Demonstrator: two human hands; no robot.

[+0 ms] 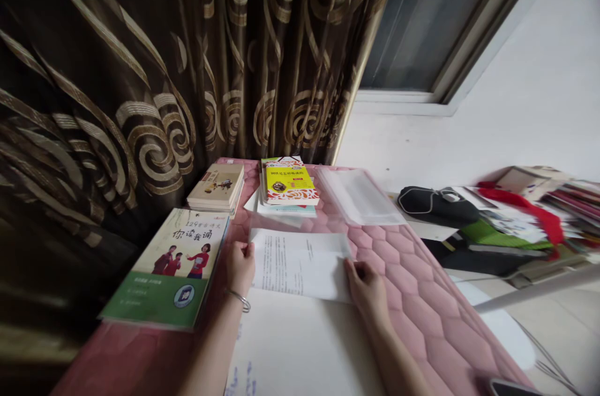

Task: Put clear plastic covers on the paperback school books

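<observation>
My left hand (240,266), with a silver bangle at its wrist, pinches the left edge of a printed sheet of paper (300,262). At the opposite edge, my right hand (365,283) grips the same sheet between thumb and curled fingers. A translucent plastic edge shows along the sheet's top; how the plastic lies around it I cannot tell. Below, between my forearms, lies a larger white paper (309,340) with blue handwriting along its left side. Beyond the sheet sits a pile of books topped by a yellow and white one (290,180). Clear plastic sleeves (359,196) lie to its right.
A green and white book (171,265) lies left of my forearm, with a stack of tan books (216,187) behind it. Pink quilted cloth (422,308) covers the table. A dark phone-like object (509,387) is at the lower right. Patterned curtains (262,59) hang behind; a cluttered shelf (435,230) stands right.
</observation>
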